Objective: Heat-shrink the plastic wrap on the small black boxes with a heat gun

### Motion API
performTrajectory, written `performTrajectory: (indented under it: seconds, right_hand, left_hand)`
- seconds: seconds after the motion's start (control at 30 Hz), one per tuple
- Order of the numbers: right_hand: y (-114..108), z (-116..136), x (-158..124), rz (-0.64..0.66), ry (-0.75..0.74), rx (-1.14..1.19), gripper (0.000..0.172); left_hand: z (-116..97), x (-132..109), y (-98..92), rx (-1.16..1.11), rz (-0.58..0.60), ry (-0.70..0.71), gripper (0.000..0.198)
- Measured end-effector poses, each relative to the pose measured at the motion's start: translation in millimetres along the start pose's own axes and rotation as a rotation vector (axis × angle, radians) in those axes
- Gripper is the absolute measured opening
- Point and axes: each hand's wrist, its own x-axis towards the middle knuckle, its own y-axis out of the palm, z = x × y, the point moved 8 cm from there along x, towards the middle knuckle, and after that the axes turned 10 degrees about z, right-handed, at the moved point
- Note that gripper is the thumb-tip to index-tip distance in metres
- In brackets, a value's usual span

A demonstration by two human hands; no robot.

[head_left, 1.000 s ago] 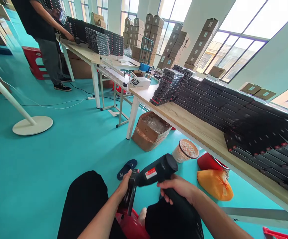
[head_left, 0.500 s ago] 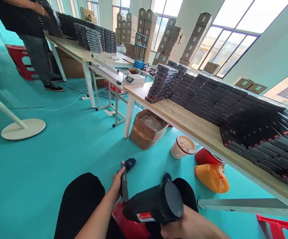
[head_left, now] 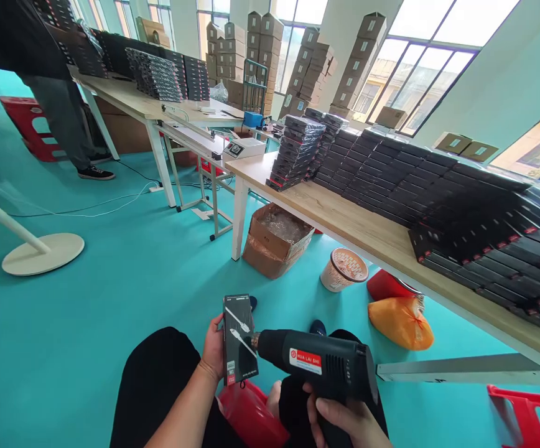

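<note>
The left hand grips a flat black box, face up. Just right of it, the right hand grasps a heat gun, nozzle meeting the box.

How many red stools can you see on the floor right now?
2. One red stool stands far left beside the standing person's legs; another red stool is at the bottom right, cut off by the frame. More may be hidden behind the tables.
</note>
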Motion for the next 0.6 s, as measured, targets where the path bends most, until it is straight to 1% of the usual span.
performTrajectory:
  seconds: [0.1, 0.2, 0.37, 0.5, 0.6]
  right_hand:
    - [-9.7, 6.8, 7.7, -0.013, -0.05, 0.058, 0.051]
    - [-21.1, 10.2, 16.6, -0.03, -0.058, 0.164, 0.046]
    - [-30.8, 11.5, 24.5, -0.036, -0.027, 0.333, 0.042]
    - [-32.6, 15.0, 26.2, -0.038, -0.014, 0.372, 0.04]
    - [-30.1, 20.0, 29.8, -0.043, -0.015, 0.372, 0.04]
  left_hand:
    - [9.2, -4.5, 1.6, 0.056, 0.031, -0.111, 0.051]
    - [17.1, -8.7, 0.0, 0.107, 0.029, -0.204, 0.055]
    - [24.2, -7.4, -3.1, 0.167, 0.035, -0.276, 0.054]
    - [27.3, -5.6, -3.8, 0.201, 0.042, -0.303, 0.057]
    - [31.2, -3.8, -5.7, 0.2, 0.037, -0.318, 0.056]
